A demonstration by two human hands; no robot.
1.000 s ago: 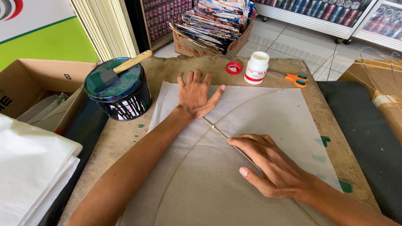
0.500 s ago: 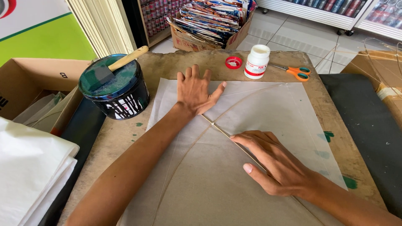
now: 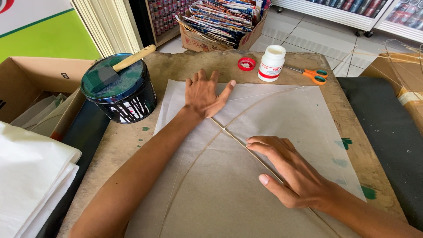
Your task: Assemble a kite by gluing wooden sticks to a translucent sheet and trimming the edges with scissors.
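Note:
A thin white paper sheet (image 3: 264, 110) lies flat on a worn brown board (image 3: 176, 66). Thin bamboo sticks (image 3: 229, 132) cross on the paper, one straight and one bowed. My left hand (image 3: 205, 94) presses flat on the far part of the sheet, fingers spread, at the upper end of the straight stick. My right hand (image 3: 288, 169) rests palm down on the same stick nearer to me, fingers stretched toward the crossing point. Neither hand grips anything.
A black tub (image 3: 119, 90) with a foam brush (image 3: 116, 66) on its lid stands at the left. A white glue bottle (image 3: 271, 64), its red cap (image 3: 246, 64) and orange scissors (image 3: 315, 75) sit at the far edge. Cardboard boxes flank the board; folded white paper (image 3: 31, 176) lies at the left.
Both hands stay pressed on the paper. My right hand has slid slightly along the stick, and my view has shifted a little.

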